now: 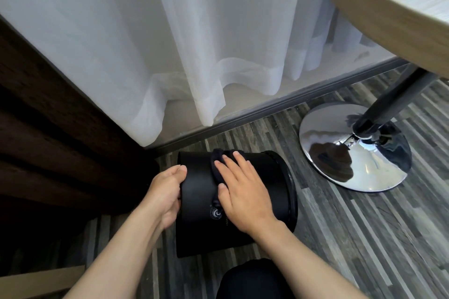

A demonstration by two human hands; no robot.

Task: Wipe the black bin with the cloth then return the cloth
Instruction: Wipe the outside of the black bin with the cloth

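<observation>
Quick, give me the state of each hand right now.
Left hand: open, cupped against the base end of the black bin, bracing it.
Right hand: open, palm flat, pressing the dark cloth onto the bin's side.

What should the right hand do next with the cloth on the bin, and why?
Probably slide the right hand with the cloth along the side of the bin toward the left hand. The bin lies on its side, the left hand steadies its bottom end, and the cloth is pressed flat near the middle, so the stretch toward the bottom looks next to be wiped.
</observation>
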